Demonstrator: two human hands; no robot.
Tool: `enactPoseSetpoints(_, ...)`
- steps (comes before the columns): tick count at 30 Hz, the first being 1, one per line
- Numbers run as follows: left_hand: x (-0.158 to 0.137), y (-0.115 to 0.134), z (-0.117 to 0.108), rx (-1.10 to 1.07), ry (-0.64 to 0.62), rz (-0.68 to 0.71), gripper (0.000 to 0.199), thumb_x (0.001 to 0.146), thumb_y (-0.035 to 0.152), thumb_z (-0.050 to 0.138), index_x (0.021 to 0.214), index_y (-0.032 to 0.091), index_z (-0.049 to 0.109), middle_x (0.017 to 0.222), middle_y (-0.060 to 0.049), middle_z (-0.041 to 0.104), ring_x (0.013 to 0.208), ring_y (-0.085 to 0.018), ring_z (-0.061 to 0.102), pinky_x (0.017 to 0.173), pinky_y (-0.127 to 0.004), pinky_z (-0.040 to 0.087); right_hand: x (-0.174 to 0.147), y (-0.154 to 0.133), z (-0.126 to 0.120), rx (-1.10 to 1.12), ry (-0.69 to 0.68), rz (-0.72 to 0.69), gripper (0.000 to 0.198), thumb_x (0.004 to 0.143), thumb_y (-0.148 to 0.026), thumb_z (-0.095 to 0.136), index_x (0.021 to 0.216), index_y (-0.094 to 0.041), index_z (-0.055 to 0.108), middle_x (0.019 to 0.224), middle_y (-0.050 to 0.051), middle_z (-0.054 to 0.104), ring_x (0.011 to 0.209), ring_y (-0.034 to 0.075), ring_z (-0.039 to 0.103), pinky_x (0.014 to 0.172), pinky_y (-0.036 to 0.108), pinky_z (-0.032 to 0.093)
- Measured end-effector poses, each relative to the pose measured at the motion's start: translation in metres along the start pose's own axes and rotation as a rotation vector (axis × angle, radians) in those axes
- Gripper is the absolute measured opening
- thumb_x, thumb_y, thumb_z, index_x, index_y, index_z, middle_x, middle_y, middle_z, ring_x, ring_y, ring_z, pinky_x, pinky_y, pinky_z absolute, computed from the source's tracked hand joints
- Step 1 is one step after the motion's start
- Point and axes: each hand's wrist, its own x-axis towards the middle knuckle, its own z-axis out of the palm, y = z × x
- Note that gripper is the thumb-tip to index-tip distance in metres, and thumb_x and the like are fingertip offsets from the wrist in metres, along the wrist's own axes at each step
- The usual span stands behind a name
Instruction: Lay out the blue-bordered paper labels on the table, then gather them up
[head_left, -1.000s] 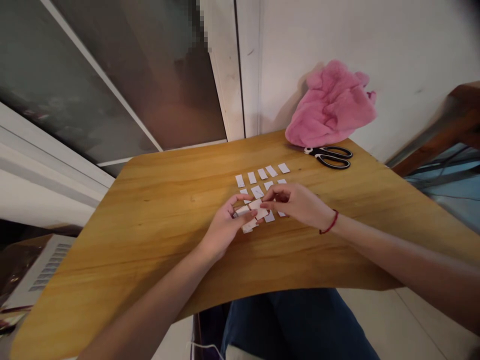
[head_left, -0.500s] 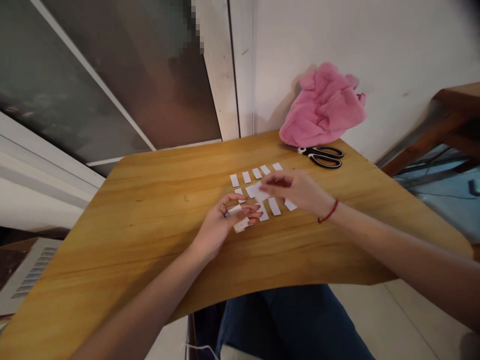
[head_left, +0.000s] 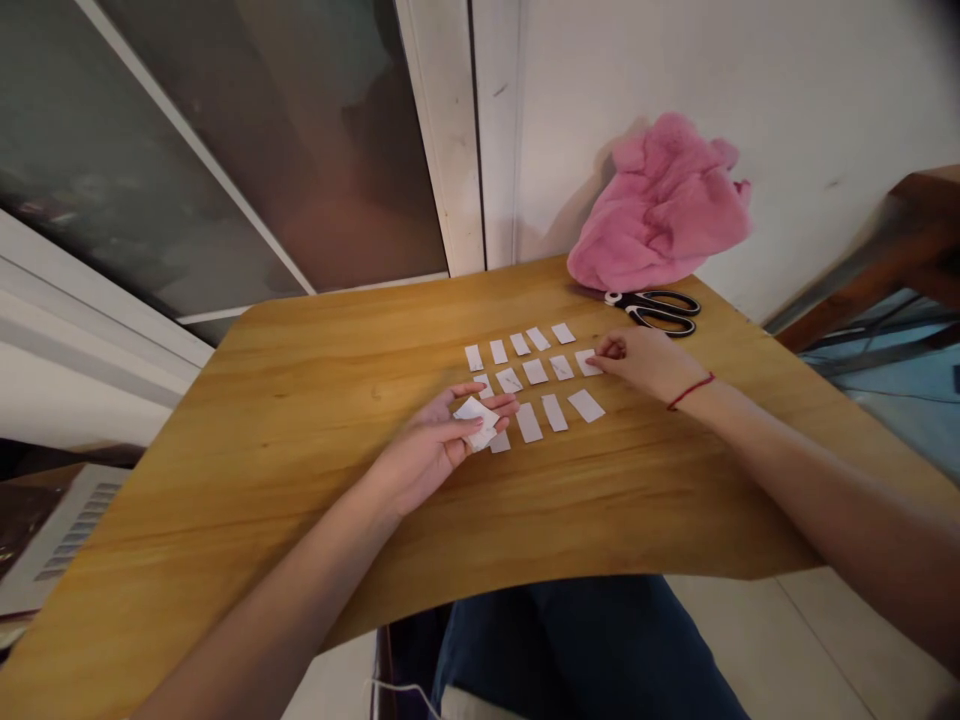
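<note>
Left grip [head_left: 433, 438] clasps white slips [head_left: 472, 410] under thumb — right grip [head_left: 643, 358] pinches a row-end slip [head_left: 586, 363]

My bench [head_left: 300, 420] is wood, fairly smooth, its streaky grain showing under a dull sheen. The slips [head_left: 473, 408] I hold look like thin matt paper. The cloth [head_left: 664, 215] is plush, soft-looking and matt. The scissors' handles [head_left: 637, 300] look like smooth plastic. My bracelet [head_left: 691, 390] looks like cord; my trousers [head_left: 585, 640] are dull cloth. The wall [head_left: 825, 90] is matt, lightly scuffed; the panes [head_left: 315, 170] look like smooth glass.
</note>
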Motion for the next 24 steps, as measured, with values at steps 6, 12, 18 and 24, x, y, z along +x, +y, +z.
enactPoseSetpoints(6,-0.001,-0.001,-0.001,0.126,0.006,0.042,0.038,0.077,0.016,0.068,0.111,0.017,0.052,0.113,-0.013,0.068,0.112,-0.024,0.061,0.099,-0.035,0.048,-0.003,-0.003,-0.007,0.118,0.193,-0.036,0.023,0.076,-0.041,0.065,0.080,-0.018,0.060,0.071,0.002,0.063,0.067,0.015,0.056,0.061,0.028,0.040)
enactPoseSetpoints(12,-0.001,-0.008,0.001,0.254,-0.008,-0.014,0.038,0.073,0.023,0.073,0.104,0.020,0.052,0.096,-0.008,0.073,0.089,-0.020,0.070,0.085,-0.033,0.053,-0.053,-0.070,0.001,0.462,-0.147,-0.217,0.030,0.080,-0.048,0.059,0.079,-0.019,0.066,0.072,0.001,0.063,0.058,0.010,0.049,0.054,0.025,0.035)
enactPoseSetpoints(18,-0.002,-0.012,0.006,0.343,-0.019,-0.018,0.036,0.072,0.025,0.074,0.100,0.020,0.052,0.086,-0.003,0.072,0.082,-0.017,0.070,0.074,-0.028,0.055,-0.074,-0.088,0.027,0.577,-0.297,-0.213,0.024,0.077,-0.041,0.064,0.082,-0.019,0.068,0.074,0.001,0.066,0.058,0.009,0.047,0.052,0.022,0.033)
enactPoseSetpoints(24,-0.005,-0.016,0.013,0.274,-0.066,-0.047,0.037,0.070,0.024,0.075,0.099,0.019,0.052,0.084,-0.005,0.072,0.072,-0.017,0.070,0.067,-0.028,0.053,-0.078,-0.083,0.017,0.588,-0.246,-0.259,0.023,0.078,-0.042,0.063,0.076,-0.020,0.068,0.072,0.001,0.065,0.056,0.009,0.047,0.051,0.023,0.033)
